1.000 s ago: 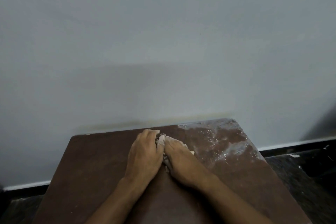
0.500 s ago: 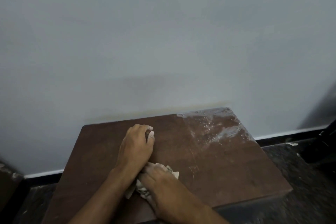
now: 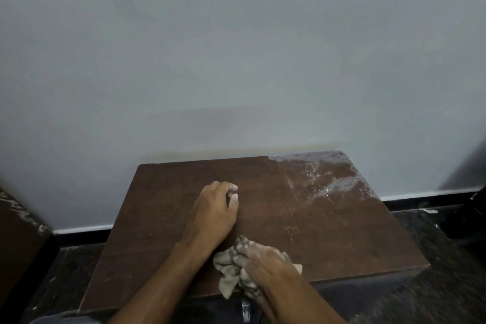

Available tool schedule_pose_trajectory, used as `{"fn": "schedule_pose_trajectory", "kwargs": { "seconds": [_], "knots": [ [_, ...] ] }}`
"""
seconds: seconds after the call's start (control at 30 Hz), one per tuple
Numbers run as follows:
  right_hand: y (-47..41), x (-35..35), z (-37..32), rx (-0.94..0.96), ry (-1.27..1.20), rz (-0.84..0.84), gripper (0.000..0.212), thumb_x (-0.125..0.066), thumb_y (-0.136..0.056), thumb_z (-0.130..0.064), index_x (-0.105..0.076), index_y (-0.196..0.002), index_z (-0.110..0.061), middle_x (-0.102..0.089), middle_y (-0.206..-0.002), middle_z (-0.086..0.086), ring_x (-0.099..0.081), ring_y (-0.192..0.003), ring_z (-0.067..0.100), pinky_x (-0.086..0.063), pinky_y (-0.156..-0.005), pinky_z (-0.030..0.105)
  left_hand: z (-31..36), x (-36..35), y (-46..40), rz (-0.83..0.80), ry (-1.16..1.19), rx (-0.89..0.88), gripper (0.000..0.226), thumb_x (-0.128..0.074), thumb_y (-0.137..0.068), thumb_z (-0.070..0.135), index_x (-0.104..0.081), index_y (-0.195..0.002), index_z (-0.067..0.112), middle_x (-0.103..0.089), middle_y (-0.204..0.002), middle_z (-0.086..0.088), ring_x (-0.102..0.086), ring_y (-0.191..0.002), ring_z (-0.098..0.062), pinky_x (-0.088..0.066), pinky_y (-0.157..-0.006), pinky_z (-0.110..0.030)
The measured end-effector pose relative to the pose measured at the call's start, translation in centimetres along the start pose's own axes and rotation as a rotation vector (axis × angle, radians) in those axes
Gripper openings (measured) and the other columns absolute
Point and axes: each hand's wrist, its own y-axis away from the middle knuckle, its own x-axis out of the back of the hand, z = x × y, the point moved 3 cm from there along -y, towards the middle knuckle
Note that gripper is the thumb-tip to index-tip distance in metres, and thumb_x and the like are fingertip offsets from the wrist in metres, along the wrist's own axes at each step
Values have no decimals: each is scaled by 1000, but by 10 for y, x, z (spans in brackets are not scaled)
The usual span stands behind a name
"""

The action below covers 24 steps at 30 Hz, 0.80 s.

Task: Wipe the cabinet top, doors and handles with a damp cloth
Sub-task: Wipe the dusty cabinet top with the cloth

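Against a grey wall (image 3: 236,60), right hand (image 3: 265,265) fingers clutch cloth (image 3: 231,271) on dusty cabinet top (image 3: 328,231).

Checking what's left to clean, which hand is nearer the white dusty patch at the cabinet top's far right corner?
Left. The left hand rests mid-top, nearer the white dusty patch; the right hand grips the cloth at the near edge.

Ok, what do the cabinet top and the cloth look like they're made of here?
Cabinet top: probably wood or wood-look laminate, judging by its dark brown, flat, low-sheen surface with crisp edges; which one is unclear. White powdery residue covers its far right corner. Cloth: a soft woven rag, beige with darker patches, crumpled in folds under the right hand.
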Motion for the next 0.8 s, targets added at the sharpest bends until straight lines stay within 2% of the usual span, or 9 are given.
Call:
{"fn": "schedule_pose_trajectory", "kwargs": {
  "seconds": [0.07,0.17,0.23,0.3,0.37,0.47,0.57,0.7,0.8],
  "knots": [
    [-3,6,16,29,38,25,50,-37,-97,-40,-38,-146,-31,-41,-153,-12,-40,-140,6,-23,-114,23,1,-5,-2,-1,-4,-18,19,-55,-93,29,-63,-109,29,-54,-95,18,-51,-90,-3,-47,-79,-23],
    [-46,21,37,-41,-84,-38,50,-45,-101,-33,-40,-150,-26,-35,-159,-6,-26,-148,9,-17,-122,27,2,-10,-5,13,8,-41,19,-54,-92,28,-63,-109,27,-55,-99,16,-52,-95,-6,-44,-79,-23],
    [-82,28,57,-92,-61,-15,48,-48,-102,-26,-41,-150,-21,-38,-157,0,-29,-146,14,-16,-121,25,1,-9,-9,26,11,-51,21,-55,-91,28,-64,-109,25,-57,-103,12,-52,-99,-9,-48,-84,-29],
    [-120,27,78,-171,-47,-28,51,-50,-102,-24,-38,-151,-18,-39,-157,6,-31,-146,22,-19,-121,31,-2,-9,-13,36,-4,-70,19,-57,-90,28,-64,-107,23,-57,-103,9,-52,-97,-11,-49,-84,-34],
    [-151,24,93,-241,-22,-46,52,-53,-101,-24,-37,-150,-15,-39,-155,8,-32,-145,27,-22,-120,39,-5,-10,-17,37,-5,-98,20,-59,-90,27,-64,-108,22,-56,-104,8,-53,-98,-12,-49,-86,-34],
    [-185,20,107,-286,23,-60,51,-55,-100,-24,-39,-147,-11,-40,-154,10,-32,-145,28,-23,-118,39,-11,-12,-21,28,12,-94,25,-60,-89,26,-63,-114,24,-55,-109,9,-52,-101,-11,-49,-88,-34],
    [-205,19,112,-321,42,-50,39,-55,-99,-23,-46,-135,-9,-49,-141,11,-43,-133,30,-30,-109,40,-15,-13,-24,6,15,-73,26,-60,-89,25,-63,-115,23,-55,-111,8,-52,-101,-12,-49,-90,-35],
    [-202,15,102,-309,54,-22,41,-51,-101,-23,-46,-139,-8,-45,-147,13,-38,-137,30,-25,-114,40,-19,-10,-27,59,60,-44,25,-57,-91,25,-64,-115,20,-58,-112,5,-54,-103,-15,-49,-90,-38],
    [-170,12,66,-191,-63,33,29,-46,-100,-27,-55,-125,-15,-55,-127,7,-52,-118,26,-40,-105,44,-20,-7,-29,132,71,-14,22,-55,-91,24,-65,-108,14,-60,-108,-2,-55,-102,-21,-48,-90,-39]
  ]
}}
